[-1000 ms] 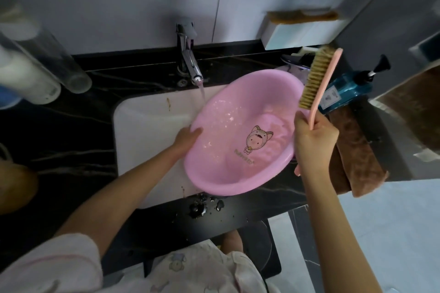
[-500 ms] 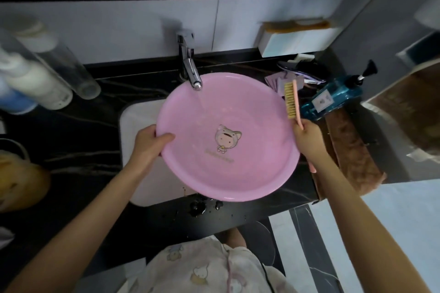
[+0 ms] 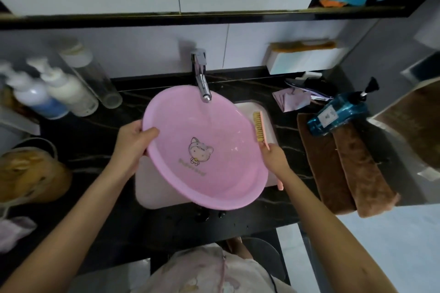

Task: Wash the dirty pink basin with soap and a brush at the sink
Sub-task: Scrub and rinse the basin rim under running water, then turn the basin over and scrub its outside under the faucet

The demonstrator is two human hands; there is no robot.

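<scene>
The pink basin [image 3: 202, 131] with a cartoon figure on its bottom lies over the white sink [image 3: 267, 114], under the chrome tap [image 3: 202, 83]. Water runs from the tap into the basin. My left hand [image 3: 133, 145] grips the basin's left rim, thumb inside. My right hand [image 3: 273, 157] is at the basin's right rim and holds a pink-handled brush [image 3: 259, 127], its tan bristles facing the basin's outer edge.
A blue pump bottle [image 3: 338, 114] lies on brown towels [image 3: 345, 169] to the right. White pump bottles [image 3: 69, 93] and a clear tube stand on the black counter [image 3: 95, 145] at left. A tan bag [image 3: 28, 173] sits far left. A white box [image 3: 304, 59] hangs on the wall.
The basin shifted left and flattened out under the tap. My right hand lowered the brush from upright in the air to the basin's right rim. My left hand stayed on the left rim.
</scene>
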